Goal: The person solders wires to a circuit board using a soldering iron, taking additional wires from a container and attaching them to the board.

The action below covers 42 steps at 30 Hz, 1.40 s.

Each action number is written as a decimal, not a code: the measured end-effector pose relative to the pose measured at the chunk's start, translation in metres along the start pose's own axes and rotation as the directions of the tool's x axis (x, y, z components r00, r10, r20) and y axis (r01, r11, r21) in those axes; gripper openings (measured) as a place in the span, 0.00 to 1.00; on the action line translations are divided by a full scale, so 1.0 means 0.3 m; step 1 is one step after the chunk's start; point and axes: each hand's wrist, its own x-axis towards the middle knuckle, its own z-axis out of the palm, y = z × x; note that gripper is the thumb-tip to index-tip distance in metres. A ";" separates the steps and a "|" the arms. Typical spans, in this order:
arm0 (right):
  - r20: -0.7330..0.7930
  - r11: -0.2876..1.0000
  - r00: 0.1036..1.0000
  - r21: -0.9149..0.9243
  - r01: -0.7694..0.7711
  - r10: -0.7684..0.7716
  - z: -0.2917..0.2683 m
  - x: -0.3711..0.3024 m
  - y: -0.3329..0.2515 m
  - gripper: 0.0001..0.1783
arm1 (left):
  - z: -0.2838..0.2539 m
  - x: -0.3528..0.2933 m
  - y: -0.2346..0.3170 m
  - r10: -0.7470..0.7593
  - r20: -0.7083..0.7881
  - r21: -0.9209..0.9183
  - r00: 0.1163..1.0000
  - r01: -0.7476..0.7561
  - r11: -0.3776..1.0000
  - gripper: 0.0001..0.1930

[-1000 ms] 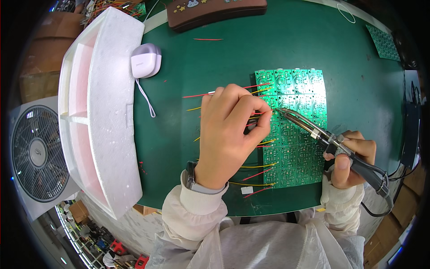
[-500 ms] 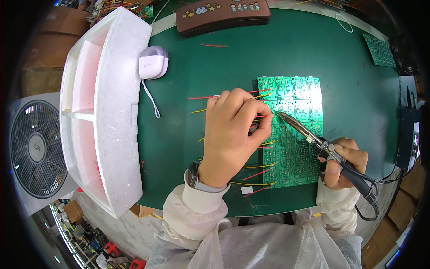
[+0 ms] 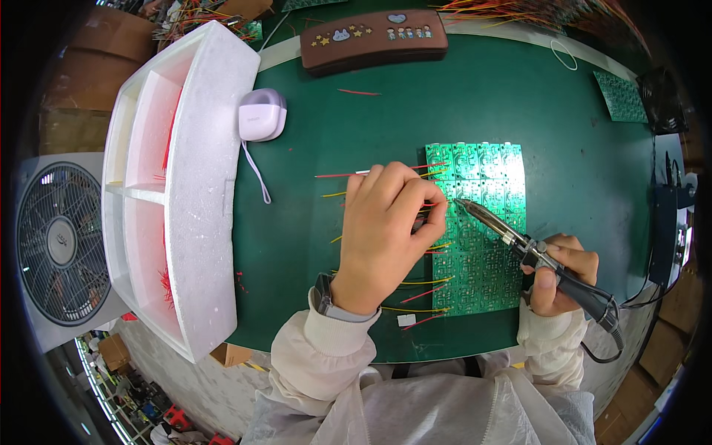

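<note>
A green circuit board panel lies on the table, divided into many small repeated boards. Along its left edge red and yellow wires stick out, among them a yellow wire. My left hand is over that edge, thumb and forefinger closed in a pinch around a thin red wire, partly hidden by the fingers. In my right hand is a soldering iron with a dark handle and metal shaft. Its tip is at the board's upper left, just right of my left fingertips; whether it touches is too small to tell.
On the left stands a white foam box with red wires in its compartments. Beside it sits a lilac case with a strap. A brown case and a loose red wire lie farther back. Another circuit board is at far right.
The whole view has shifted slightly, so the table and board appear a little lower. Both hands keep their grips, and the iron's tip stays near the same part of the board.
</note>
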 end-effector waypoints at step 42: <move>-0.229 0.977 0.963 -0.184 0.103 -0.145 0.007 0.055 0.000 0.10 | -0.416 0.093 0.091 0.041 -0.412 0.210 0.910 0.051 0.976 0.07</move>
